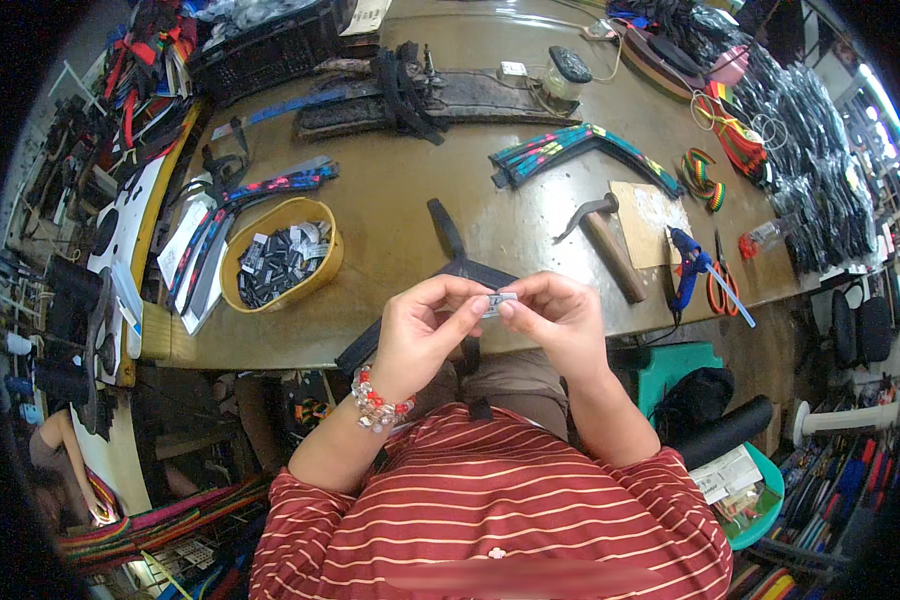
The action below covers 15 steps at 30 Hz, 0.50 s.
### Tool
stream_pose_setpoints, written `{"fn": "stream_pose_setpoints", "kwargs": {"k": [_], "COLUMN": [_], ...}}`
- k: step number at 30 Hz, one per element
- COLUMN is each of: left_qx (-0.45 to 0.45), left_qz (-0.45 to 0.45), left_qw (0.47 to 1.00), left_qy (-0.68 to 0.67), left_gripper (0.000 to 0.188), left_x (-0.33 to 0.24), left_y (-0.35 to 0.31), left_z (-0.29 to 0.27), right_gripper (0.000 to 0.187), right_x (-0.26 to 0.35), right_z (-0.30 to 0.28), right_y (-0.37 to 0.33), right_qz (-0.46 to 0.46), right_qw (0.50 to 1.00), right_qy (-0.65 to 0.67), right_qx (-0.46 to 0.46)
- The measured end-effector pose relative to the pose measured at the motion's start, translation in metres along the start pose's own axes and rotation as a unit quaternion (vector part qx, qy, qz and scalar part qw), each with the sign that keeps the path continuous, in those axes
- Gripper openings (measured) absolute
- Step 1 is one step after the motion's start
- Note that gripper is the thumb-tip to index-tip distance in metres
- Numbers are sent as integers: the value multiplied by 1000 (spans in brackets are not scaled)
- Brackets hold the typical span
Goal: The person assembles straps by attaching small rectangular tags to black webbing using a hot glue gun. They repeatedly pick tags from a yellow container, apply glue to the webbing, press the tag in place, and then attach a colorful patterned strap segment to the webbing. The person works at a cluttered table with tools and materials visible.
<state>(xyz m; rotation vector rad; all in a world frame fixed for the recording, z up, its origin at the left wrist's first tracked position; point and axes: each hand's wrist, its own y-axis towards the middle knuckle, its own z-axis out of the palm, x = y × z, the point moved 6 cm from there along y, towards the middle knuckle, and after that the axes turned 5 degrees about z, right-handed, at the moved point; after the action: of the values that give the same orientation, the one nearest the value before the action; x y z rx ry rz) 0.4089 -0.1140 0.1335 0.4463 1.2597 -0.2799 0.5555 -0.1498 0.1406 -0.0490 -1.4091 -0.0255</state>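
Above the table's near edge, my left hand (428, 312) and my right hand (555, 315) meet, both closed in a pinch. Between their fingertips is a small grey-and-white label-like piece (499, 302); its exact kind is too small to tell. Behind and under my hands lies a black strap (450, 232) with several arms spread over the tabletop. To the left of my hands, a yellow oval basket (332, 262) holds many small black and grey tabs (282, 265).
A hammer (610, 250), a brown board (650, 222), a blue glue gun (686, 268) and orange-handled scissors (721, 288) lie at right. Patterned straps (585, 140) lie farther back, near a dark bar (340, 122). A black crate (270, 58) stands at far left, plastic-wrapped bundles (800, 130) at far right.
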Motion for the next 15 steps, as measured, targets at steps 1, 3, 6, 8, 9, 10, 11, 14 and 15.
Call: {"fn": "stream_pose_setpoints", "kwargs": {"k": [1,3,6,8,9,10,11,14,15], "left_qx": [-2,-3,-12,-19,-22,-18,-29,-74,-97], "left_qz": [-3,1,15,22,22,25,5,-18,-19], "left_qw": [1000,1000,1000,999,999,998,999,997,995], "left_qy": [2,7,3,-15,-30,-50,-28,4,-5], "left_gripper": [14,15,14,14,14,14,14,13,14], "left_x": [0,0,0,5,10,16,26,56,65], "left_y": [0,0,-1,-3,-3,-3,-2,10,12], "left_z": [0,1,2,4,3,3,-1,-27,-38], "right_gripper": [14,14,14,14,14,13,12,18,30], "right_x": [1,1,-2,-6,-9,-14,-20,-24,-23], "right_z": [-1,-1,-2,-2,-5,-13,-25,-113,-159], "right_y": [0,2,2,2,2,2,1,-11,-27], "right_qz": [-1,8,7,-1,-2,9,20,-90,-87], "right_qw": [1000,1000,999,1000,1000,999,998,943,861], "right_qy": [-2,-11,-30,-21,-18,-30,-43,-116,-200], "right_qx": [0,6,-14,-8,-9,-20,-36,-299,-459]}}
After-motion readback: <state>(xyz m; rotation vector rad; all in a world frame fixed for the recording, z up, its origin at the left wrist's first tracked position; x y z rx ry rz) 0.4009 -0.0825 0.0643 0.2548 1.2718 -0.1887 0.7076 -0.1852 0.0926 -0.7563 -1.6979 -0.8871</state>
